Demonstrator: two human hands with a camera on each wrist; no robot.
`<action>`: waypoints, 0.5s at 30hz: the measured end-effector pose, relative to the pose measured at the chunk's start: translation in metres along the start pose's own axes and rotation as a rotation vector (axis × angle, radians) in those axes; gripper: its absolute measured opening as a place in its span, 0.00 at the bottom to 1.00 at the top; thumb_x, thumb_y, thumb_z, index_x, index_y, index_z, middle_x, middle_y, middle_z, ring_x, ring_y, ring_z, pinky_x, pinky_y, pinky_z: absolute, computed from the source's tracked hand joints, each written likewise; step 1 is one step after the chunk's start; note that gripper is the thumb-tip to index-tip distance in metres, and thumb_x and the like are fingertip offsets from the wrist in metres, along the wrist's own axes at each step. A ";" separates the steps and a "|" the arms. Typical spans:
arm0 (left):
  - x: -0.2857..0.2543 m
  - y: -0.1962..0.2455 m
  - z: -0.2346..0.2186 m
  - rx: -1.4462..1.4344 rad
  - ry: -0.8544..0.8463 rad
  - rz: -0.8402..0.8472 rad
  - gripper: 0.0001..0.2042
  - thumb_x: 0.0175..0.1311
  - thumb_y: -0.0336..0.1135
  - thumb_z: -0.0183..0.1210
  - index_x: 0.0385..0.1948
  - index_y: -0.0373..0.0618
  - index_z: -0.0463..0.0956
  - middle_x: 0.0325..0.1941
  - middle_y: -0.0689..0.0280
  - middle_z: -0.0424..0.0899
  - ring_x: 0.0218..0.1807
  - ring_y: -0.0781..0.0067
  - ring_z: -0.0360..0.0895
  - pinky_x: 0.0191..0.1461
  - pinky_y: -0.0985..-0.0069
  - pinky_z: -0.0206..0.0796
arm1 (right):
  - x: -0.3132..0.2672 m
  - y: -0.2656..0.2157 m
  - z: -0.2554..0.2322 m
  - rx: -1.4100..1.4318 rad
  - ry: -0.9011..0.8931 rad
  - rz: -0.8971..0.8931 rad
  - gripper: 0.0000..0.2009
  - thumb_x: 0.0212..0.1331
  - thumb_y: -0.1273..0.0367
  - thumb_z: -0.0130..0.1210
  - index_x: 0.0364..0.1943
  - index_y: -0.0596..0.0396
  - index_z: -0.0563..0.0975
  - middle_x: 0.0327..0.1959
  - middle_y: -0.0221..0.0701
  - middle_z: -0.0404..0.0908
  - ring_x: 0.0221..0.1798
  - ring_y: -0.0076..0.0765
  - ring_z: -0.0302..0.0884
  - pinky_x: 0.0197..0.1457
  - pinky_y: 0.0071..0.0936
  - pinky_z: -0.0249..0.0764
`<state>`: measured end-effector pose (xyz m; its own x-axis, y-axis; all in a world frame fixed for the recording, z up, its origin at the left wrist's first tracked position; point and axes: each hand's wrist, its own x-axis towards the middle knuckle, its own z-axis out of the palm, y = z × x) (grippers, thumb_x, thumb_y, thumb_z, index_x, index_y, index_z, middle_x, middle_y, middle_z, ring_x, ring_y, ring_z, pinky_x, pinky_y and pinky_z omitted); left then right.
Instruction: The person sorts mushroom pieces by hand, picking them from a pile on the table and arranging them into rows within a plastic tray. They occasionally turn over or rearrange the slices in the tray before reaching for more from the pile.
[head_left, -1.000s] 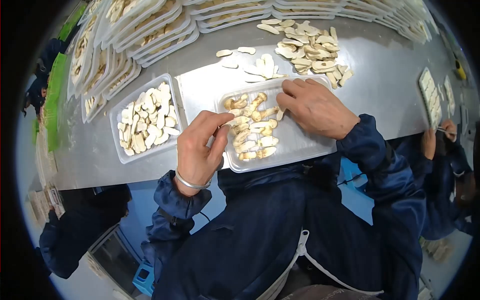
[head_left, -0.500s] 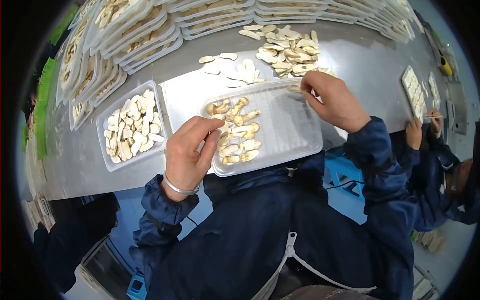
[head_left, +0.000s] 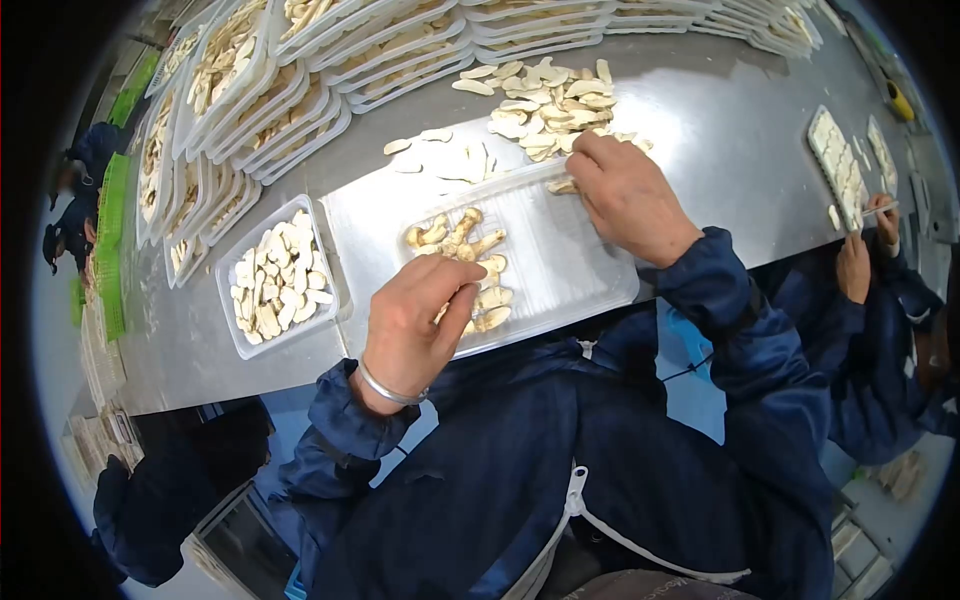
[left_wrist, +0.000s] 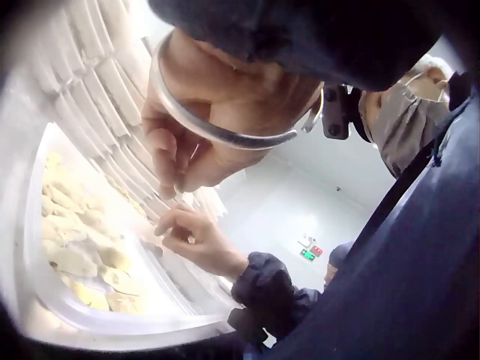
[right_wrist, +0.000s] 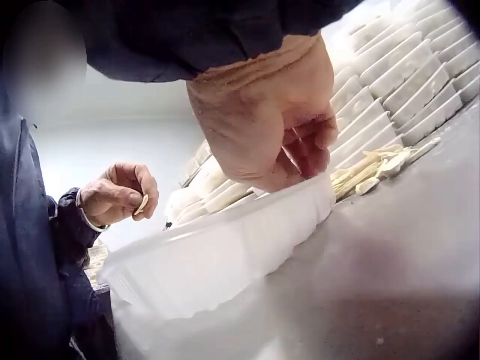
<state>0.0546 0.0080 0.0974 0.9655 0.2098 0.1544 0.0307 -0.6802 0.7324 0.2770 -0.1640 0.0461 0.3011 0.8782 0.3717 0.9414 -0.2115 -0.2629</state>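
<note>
In the head view, my left hand [head_left: 415, 320], with a metal bangle at the wrist, is over the left side of a clear plastic tray [head_left: 625, 270]. Between its thumb and fingers it pinches a thin pale mushroom slice [right_wrist: 140, 206], plain in the right wrist view. Fingertips of my right hand [head_left: 635, 200] are at the tray's far rim, with another mushroom slice [head_left: 562, 187] showing at their tips. Mushroom slices [head_left: 463, 245] lie in rows along the tray's left side, partly hidden by my left hand.
A smaller tray full of slices [head_left: 280, 285] stands to the left. Behind lies a loose slice heap [head_left: 550, 105], with single slices [head_left: 435, 135] beside it. Stacked filled trays [head_left: 400, 60] line the table's back. At right, another person's hands [head_left: 855, 265] work near a filled tray [head_left: 835, 160].
My right hand has moved from over the tray's middle to its far rim, the slice staying at its fingertips. My left hand has stayed above the rows, now covering more of them.
</note>
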 end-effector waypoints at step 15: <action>-0.010 0.017 0.036 -0.224 -0.034 -0.008 0.09 0.60 0.22 0.64 0.39 0.41 0.75 0.31 0.66 0.81 0.30 0.75 0.78 0.34 0.79 0.67 | -0.039 -0.092 -0.029 0.726 -0.129 0.139 0.08 0.54 0.78 0.58 0.36 0.59 0.72 0.31 0.40 0.74 0.35 0.52 0.75 0.38 0.42 0.71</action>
<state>0.0548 -0.0309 0.0848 0.9737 0.1882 0.1284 -0.0161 -0.5051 0.8629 0.1827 -0.1910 0.0816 0.3477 0.9168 0.1963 0.5454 -0.0274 -0.8377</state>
